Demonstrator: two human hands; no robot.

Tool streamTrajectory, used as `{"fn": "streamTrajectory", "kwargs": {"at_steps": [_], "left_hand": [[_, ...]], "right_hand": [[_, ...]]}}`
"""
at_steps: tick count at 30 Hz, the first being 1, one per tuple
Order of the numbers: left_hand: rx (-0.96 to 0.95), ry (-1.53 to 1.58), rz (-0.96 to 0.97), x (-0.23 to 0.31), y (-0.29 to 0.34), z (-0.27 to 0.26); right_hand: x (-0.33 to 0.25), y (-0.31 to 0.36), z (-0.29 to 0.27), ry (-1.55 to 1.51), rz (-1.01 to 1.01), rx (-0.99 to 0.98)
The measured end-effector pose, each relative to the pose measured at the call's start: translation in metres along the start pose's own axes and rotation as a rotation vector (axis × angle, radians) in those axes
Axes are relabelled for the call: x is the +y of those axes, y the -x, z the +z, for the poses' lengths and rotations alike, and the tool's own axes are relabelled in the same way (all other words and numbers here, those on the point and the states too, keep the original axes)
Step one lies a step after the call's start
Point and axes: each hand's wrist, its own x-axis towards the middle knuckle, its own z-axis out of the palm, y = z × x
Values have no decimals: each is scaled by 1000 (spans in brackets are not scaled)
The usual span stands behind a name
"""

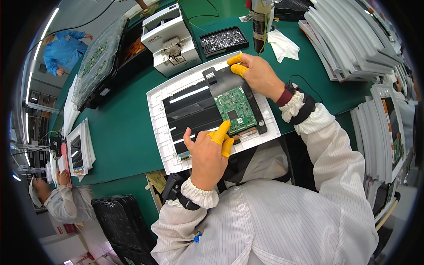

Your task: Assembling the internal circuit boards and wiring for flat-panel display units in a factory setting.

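Note:
A white-framed display panel (155, 110) lies on the green mat before me, its dark back facing up. On its right half sits a black flat sheet (229, 79) with a green circuit board (236, 106) over it. My right hand (260, 77), in yellow finger cots, pinches the sheet's far edge by the panel's rim. Over the board's near edge is my left hand (207, 152), yellow-cotted thumb and forefinger close together by a copper-coloured strip (246, 135). Whatever is between those fingertips is hidden. The left hand's other fingers are curled over the panel.
Beyond the panel stand a white machine (170, 42) and a black tray of small parts (223, 41). Stacked white panels (353, 39) rise at far right, with more panels (380, 132) nearer. A clear-lidded bin (99, 62) is at left. Two other people are farther left.

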Motion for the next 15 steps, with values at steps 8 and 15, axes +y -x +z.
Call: {"fn": "streamTrajectory", "kwargs": {"at_steps": [8, 15], "left_hand": [[-14, -2, 4, 0, 0, 0], [-18, 4, 6, -1, -2, 0]], "right_hand": [[5, 3, 4, -11, -40, 64], [2, 1, 2, -30, -43, 54]]}}
